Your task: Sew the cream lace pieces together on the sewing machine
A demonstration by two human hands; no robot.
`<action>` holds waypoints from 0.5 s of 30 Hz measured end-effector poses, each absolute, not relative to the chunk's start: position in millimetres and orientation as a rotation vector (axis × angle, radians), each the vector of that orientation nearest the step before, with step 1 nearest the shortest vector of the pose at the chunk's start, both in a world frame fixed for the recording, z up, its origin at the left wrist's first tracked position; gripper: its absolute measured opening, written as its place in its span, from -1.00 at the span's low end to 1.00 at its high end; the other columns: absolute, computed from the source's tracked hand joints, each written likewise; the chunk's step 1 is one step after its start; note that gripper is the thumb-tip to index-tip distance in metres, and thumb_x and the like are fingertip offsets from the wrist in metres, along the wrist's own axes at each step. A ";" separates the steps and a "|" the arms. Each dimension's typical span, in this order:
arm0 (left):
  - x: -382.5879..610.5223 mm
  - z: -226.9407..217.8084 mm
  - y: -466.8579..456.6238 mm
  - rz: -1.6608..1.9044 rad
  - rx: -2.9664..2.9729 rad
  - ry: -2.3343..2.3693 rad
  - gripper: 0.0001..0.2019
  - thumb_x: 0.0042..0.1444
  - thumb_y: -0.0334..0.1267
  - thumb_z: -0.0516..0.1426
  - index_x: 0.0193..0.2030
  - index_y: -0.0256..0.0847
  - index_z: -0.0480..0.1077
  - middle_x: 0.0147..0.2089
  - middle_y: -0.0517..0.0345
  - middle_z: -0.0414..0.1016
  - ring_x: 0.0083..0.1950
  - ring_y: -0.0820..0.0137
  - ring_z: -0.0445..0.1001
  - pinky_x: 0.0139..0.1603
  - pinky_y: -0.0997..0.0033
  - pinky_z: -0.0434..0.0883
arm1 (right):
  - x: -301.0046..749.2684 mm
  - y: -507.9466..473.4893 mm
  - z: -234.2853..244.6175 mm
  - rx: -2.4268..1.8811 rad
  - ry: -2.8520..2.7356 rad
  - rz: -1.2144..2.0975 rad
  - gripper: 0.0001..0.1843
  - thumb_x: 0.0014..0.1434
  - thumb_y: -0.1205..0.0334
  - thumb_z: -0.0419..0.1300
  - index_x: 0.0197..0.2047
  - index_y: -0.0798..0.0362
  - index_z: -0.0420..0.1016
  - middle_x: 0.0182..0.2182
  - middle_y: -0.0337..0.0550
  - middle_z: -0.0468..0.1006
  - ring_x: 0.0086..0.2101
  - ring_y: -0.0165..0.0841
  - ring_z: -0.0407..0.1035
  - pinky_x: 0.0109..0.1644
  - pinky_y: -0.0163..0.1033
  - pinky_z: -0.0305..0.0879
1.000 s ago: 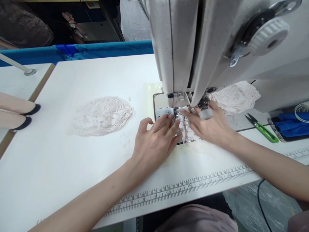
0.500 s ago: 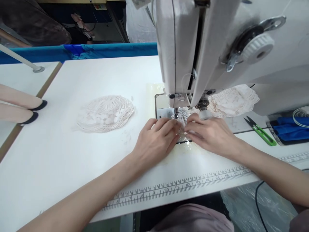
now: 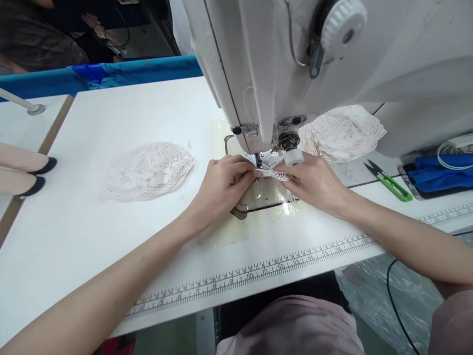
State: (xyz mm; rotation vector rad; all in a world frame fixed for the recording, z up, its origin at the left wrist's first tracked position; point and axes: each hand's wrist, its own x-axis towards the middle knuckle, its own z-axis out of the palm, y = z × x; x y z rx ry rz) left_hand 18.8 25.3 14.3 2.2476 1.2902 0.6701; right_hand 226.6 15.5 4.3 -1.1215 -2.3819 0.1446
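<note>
A white sewing machine (image 3: pixel 251 69) leans over the table, its presser foot (image 3: pixel 258 160) just beyond my fingers. Between my hands a narrow piece of white lace (image 3: pixel 273 173) stretches in front of the foot. My left hand (image 3: pixel 228 185) pinches the lace's left end, thumb against forefinger. At the other end my right hand (image 3: pixel 314 182) is closed on the lace, and a bit of it hangs below those fingers. Part of the lace is hidden behind the foot and the right hand.
Left on the white table (image 3: pixel 148 246) lies a stack of lace pieces (image 3: pixel 150 171); another lace pile (image 3: pixel 340 134) sits behind my right hand. Green thread snips (image 3: pixel 391 183) lie beside a phone with blue cloth (image 3: pixel 441 171). A printed ruler (image 3: pixel 251 273) follows the front edge.
The view has shifted, so the machine appears further left and larger. My hands have drawn apart, and the lace strip now shows stretched between them.
</note>
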 end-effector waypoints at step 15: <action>7.2 4.0 -13.1 0.658 3.261 1.106 -0.74 0.23 -0.34 0.11 0.05 -0.14 0.42 0.07 0.15 0.53 0.05 0.27 0.47 0.00 0.17 0.25 | 225.7 9.0 4.7 -0.807 -2.543 -0.276 -0.70 0.19 0.49 0.01 -0.28 0.07 0.57 -0.15 -0.16 0.60 -0.19 -0.33 0.36 -0.19 -0.21 0.17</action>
